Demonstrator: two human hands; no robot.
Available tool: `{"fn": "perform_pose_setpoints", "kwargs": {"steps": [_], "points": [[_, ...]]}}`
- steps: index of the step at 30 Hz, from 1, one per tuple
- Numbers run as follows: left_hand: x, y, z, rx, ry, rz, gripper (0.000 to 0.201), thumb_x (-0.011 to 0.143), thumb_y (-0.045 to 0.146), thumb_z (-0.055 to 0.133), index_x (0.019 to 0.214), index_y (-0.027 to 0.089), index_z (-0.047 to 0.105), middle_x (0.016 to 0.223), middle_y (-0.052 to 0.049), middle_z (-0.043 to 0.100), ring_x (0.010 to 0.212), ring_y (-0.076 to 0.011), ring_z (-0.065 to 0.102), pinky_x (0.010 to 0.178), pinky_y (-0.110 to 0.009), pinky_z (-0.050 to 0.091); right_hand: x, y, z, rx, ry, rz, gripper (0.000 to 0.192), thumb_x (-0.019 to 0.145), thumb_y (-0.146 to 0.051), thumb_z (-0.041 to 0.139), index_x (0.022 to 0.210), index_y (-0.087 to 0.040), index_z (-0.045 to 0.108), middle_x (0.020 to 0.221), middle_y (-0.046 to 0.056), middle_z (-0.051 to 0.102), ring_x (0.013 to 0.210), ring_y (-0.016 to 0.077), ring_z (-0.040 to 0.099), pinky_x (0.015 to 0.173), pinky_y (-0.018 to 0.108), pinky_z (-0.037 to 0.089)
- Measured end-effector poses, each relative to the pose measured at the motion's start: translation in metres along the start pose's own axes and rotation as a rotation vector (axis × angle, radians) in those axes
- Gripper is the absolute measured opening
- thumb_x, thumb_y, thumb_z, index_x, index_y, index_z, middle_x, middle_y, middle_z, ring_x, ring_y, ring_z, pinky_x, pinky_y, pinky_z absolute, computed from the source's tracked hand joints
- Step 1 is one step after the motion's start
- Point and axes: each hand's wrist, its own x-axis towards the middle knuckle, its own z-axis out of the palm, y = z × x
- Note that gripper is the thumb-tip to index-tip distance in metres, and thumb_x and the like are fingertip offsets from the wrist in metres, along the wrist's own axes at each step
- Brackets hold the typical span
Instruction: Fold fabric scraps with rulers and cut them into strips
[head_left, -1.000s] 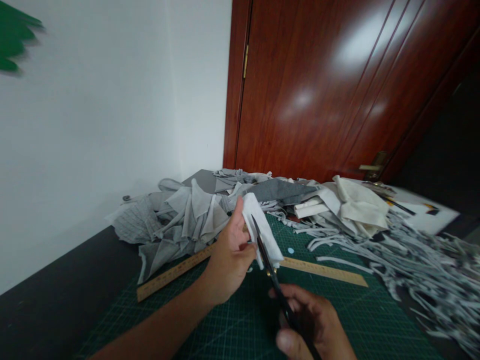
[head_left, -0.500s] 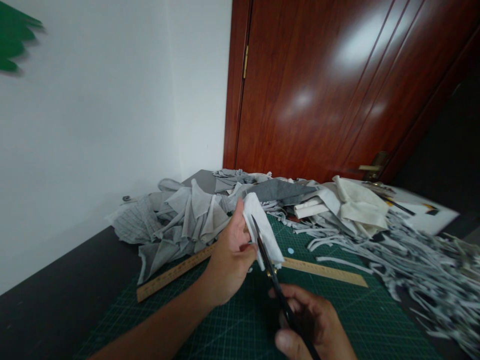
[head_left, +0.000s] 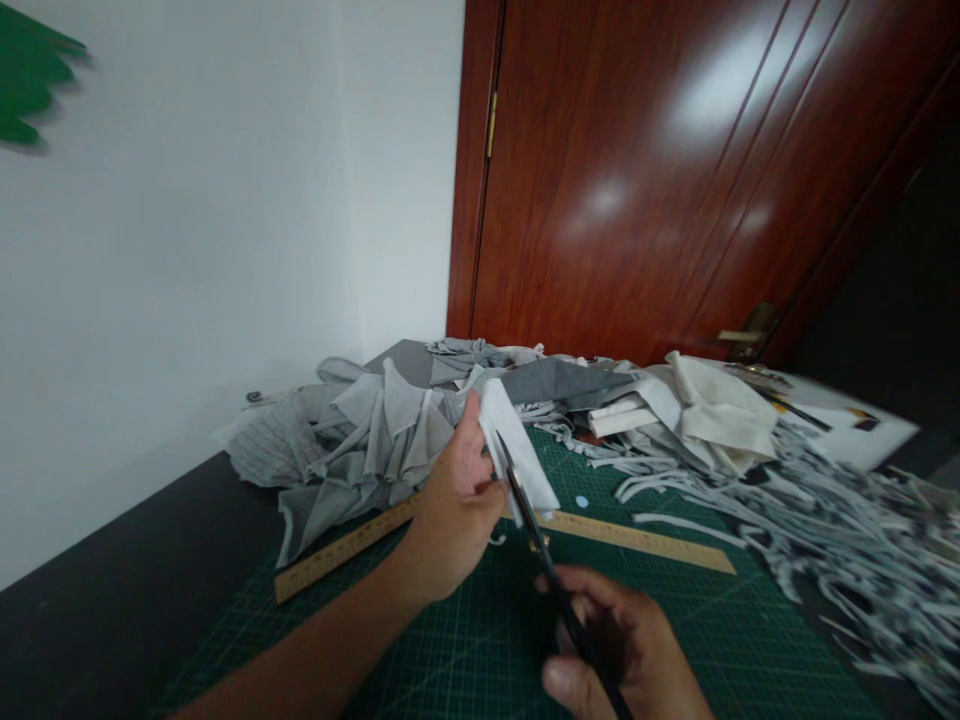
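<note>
My left hand (head_left: 457, 500) pinches the white fabric strip (head_left: 517, 450) upright at centre frame; my right hand (head_left: 622, 650), lower right, grips the scissors (head_left: 540, 550), blades running along the strip's length.

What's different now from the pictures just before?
The left hand and its white cloth piece have shifted slightly up and left, and the scissors in the right hand went with them. Both grips are unchanged. The wooden ruler, cutting mat and grey fabric pile stayed put.
</note>
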Motion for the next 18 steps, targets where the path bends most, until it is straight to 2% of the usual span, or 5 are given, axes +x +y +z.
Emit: {"fn": "perform_pose_setpoints", "kwargs": {"steps": [8, 12, 18], "points": [[0.0022, 0.0004, 0.0026, 0.046, -0.021, 0.039, 0.115, 0.081, -0.002, 0.065, 0.17, 0.035, 0.003, 0.174, -0.006, 0.032, 0.15, -0.0333, 0.046, 0.122, -0.046, 0.043, 0.0003, 0.0, 0.0003, -0.092, -0.026, 0.023, 0.053, 0.08, -0.053, 0.084, 0.119, -0.021, 0.07, 0.064, -0.008, 0.045, 0.053, 0.0122, 0.038, 0.052, 0.027, 0.026], [0.0027, 0.0022, 0.0027, 0.065, -0.034, 0.05, 0.113, 0.083, 0.0, 0.065, 0.17, 0.035, 0.002, 0.173, -0.008, 0.033, 0.15, -0.0336, 0.047, 0.126, -0.049, 0.039, 0.0008, 0.0006, 0.0002, -0.182, 0.015, 0.011, 0.044, 0.079, -0.041, 0.08, 0.116, -0.019, 0.071, 0.065, -0.008, 0.044, 0.055, 0.0126, 0.038, 0.054, 0.028, 0.029], [0.0002, 0.0013, 0.0015, 0.077, -0.044, 0.047, 0.109, 0.087, 0.002, 0.064, 0.17, 0.037, 0.003, 0.174, -0.007, 0.031, 0.15, -0.0336, 0.047, 0.125, -0.05, 0.039, 0.001, -0.0007, -0.0055, -0.265, 0.027, 0.038, 0.042, 0.078, -0.035, 0.078, 0.115, -0.018, 0.072, 0.063, -0.008, 0.042, 0.054, 0.0121, 0.035, 0.052, 0.027, 0.028]]}}
